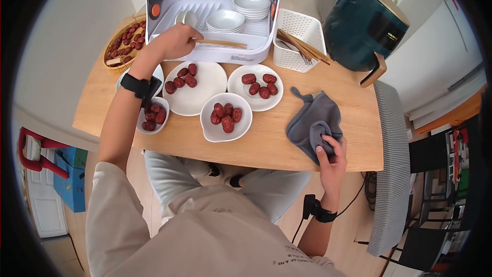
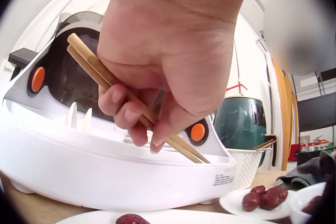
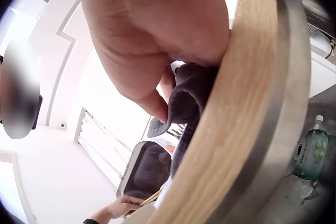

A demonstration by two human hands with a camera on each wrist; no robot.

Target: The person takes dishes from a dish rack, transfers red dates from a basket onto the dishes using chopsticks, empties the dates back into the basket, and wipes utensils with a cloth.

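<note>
A pair of light wooden chopsticks (image 1: 223, 43) (image 2: 184, 149) is gripped by the left hand (image 1: 176, 42) (image 2: 168, 50), over the front edge of a white dish cabinet (image 1: 230, 55) (image 2: 115, 171). Behind the chopsticks, stacked white bowls (image 1: 225, 20) stand inside the cabinet. At the table's right part, the right hand (image 1: 333, 161) (image 3: 157, 35) pinches a fold of a dark grey cloth (image 1: 315, 118) (image 3: 186, 95) that lies partly on the tabletop. Its thumb and fingers close round the fabric.
Red dates lie on two white plates (image 1: 205, 97) (image 1: 266, 103) and in bowls (image 1: 207, 132) near the front. A white basket (image 1: 292, 63) holds chopsticks and forks. Beyond it stands a green air fryer (image 1: 359, 25). A wicker basket (image 1: 110, 54) of dates is at the left.
</note>
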